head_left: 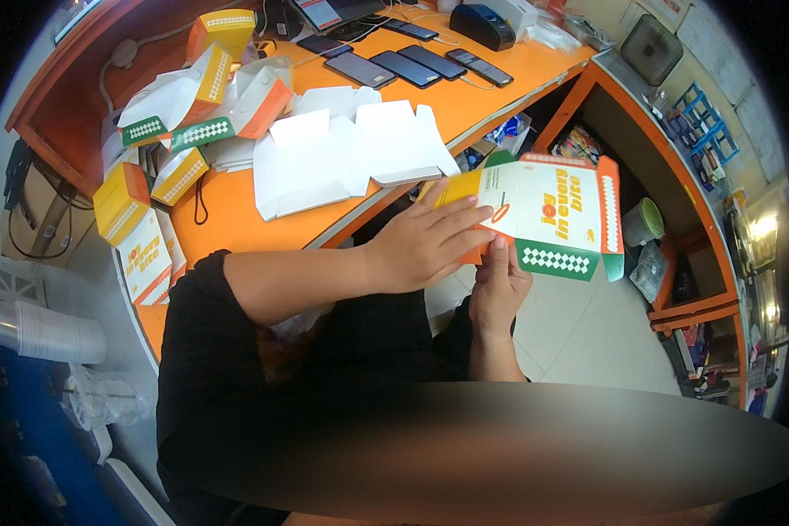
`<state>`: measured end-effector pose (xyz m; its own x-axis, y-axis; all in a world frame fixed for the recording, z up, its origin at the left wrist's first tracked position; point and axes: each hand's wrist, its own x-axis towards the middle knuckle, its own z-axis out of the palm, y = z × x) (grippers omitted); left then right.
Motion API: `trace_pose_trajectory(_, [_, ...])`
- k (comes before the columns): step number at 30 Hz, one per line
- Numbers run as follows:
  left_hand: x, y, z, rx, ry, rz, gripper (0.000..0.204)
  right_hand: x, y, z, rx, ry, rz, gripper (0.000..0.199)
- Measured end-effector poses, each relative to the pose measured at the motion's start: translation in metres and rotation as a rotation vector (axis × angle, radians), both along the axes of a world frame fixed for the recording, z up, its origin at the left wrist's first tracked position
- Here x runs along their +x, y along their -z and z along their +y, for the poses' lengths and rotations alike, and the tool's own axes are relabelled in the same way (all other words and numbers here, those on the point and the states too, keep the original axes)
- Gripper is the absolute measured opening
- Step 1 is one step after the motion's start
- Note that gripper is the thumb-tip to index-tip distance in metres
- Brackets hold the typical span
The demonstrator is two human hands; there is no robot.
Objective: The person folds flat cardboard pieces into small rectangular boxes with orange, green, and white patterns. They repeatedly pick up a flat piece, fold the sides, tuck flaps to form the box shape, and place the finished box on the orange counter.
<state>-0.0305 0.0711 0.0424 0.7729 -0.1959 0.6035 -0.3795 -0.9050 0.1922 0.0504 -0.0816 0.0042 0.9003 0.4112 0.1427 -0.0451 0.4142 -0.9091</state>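
In front of me, off the desk's edge, I hold a partly folded food carton in white, yellow, orange and green. My left hand lies across its left end, fingers stretched out over the printed side; its thumb is hidden. At the carton's near edge, my right hand grips it with the thumb on top and the other fingers mostly underneath. Flat white carton blanks lie on the orange desk beyond my left forearm. Several folded cartons are heaped at the desk's left end.
Several phones lie along the far desk, near a dark-and-white device. At left stands a stack of clear plastic tubs. An orange-framed shelf lines the right, with a green bin beside it above the tiled floor.
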Motion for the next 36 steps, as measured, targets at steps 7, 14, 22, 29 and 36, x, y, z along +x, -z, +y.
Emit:
trace_pose_trajectory(7, [0.007, -0.002, 0.020, -0.257, 0.152, -0.151, 0.029, 0.015, -0.002, 0.002, 0.127, 0.104, -0.131, 0.027])
trace_pose_trajectory(14, [0.010, -0.002, 0.016, -0.385, 0.087, -0.177, 0.014, -0.001, 0.009, 0.017, 0.071, 0.020, -0.280, 0.036])
trace_pose_trajectory(22, [0.012, -0.003, 0.008, -0.714, 0.102, -0.028, 0.010, 0.006, -0.002, 0.017, 0.209, -0.187, -0.147, 0.037])
trace_pose_trajectory(29, [0.010, -0.007, 0.008, -0.632, 0.142, 0.001, 0.011, 0.008, -0.002, 0.014, 0.178, -0.179, -0.164, 0.038])
trace_pose_trajectory(36, [0.008, -0.012, 0.007, -0.731, 0.161, 0.248, 0.023, 0.007, 0.012, 0.004, 0.028, -0.071, 0.006, 0.037])
